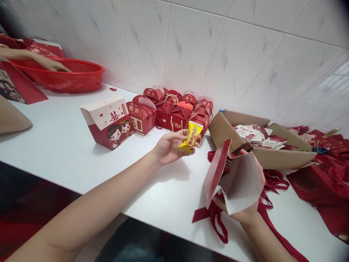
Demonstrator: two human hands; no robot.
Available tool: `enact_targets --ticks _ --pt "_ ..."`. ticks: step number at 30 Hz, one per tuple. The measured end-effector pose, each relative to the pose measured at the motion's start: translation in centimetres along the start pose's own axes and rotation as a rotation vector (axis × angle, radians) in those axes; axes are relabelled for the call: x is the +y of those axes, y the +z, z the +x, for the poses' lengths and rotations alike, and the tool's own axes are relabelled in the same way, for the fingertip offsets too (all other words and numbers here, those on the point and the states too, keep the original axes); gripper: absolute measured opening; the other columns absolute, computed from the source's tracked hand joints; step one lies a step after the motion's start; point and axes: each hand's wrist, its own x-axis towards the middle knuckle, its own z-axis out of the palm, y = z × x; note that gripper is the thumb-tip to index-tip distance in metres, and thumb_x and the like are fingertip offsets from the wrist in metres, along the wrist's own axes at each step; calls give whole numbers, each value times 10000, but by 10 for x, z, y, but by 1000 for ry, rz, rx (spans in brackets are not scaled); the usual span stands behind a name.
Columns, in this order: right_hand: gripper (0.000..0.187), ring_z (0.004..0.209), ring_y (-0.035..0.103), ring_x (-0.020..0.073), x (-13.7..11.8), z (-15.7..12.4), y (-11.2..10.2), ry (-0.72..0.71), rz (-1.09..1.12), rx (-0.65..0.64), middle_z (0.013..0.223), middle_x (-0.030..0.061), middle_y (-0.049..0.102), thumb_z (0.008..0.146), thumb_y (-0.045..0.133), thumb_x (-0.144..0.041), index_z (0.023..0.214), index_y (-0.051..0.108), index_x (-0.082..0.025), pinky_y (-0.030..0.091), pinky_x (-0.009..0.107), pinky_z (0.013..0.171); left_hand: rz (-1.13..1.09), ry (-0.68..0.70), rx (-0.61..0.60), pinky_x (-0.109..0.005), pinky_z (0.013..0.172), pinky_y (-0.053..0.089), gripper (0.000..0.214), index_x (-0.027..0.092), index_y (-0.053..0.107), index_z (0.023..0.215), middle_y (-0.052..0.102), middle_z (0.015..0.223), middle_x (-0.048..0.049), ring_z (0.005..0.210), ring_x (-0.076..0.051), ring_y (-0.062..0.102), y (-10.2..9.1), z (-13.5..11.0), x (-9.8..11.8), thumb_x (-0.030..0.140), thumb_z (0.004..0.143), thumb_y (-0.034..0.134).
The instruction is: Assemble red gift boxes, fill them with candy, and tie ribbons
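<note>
Between the fingers of my left hand is a small candy in a yellow wrapper with red characters, held over the middle of the table. On the right, my right hand grips a red and white paper gift box from below and behind. Its open mouth faces me, showing the white inner walls; what lies deeper inside is dark and hard to make out. Dark red ribbon hangs beneath the box. Left of my hands, a larger gift box with two cartoon figures stands upright.
Several finished red boxes stand against the tiled wall. A cardboard box of printed cards and piled red ribbons lie at right. At far left, another person's hand reaches into a red plastic basket.
</note>
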Motion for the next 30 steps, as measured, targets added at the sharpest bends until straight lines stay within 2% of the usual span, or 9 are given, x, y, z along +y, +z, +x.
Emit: enact_targets --ticks 5,8,12,18,24,30 --pt "1050 1289 367 422 1 1 0 -8 35 2 1407 122 346 543 796 -448 1445 279 -304 341 639 1019 0 13 -84 -281 690 499 297 106 629 973 685 946 -94 774 -169 668 0 0 0 78 683 570" --pt "1059 1287 369 425 1 0 0 -19 51 8 1400 139 351 536 807 -422 1448 291 -264 354 625 1013 -17 18 -100 -271 698 507 282 101 634 967 687 939 -97 779 -166 669 -1 0 0 68 697 561" --pt "1046 1296 362 414 1 0 0 -11 30 -10 1409 129 354 558 803 -421 1453 282 -275 338 630 1032 -30 16 -116 -252 692 517 249 83 636 966 687 905 -103 783 -164 672 0 0 0 70 736 541" --pt "1077 1308 358 395 3 0 1 -39 39 -11 1426 117 350 549 810 -402 1466 259 -273 345 622 1037 -15 10 -79 -242 686 522 239 93 595 985 686 896 -97 783 -168 680 2 0 -2 88 747 587" --pt "1073 1302 358 413 5 -3 1 4 55 -15 1430 125 347 547 806 -415 1465 267 -277 346 639 1027 19 21 -37 -263 689 525 365 123 544 1034 682 852 -79 767 -178 676 0 0 -5 97 699 687" --pt "1069 1293 361 424 6 -3 3 -1 43 -10 1424 126 357 549 797 -439 1464 271 -271 334 656 1026 13 45 -24 -232 701 519 343 133 542 1017 671 854 -47 779 -145 672 4 -1 -6 92 720 709"
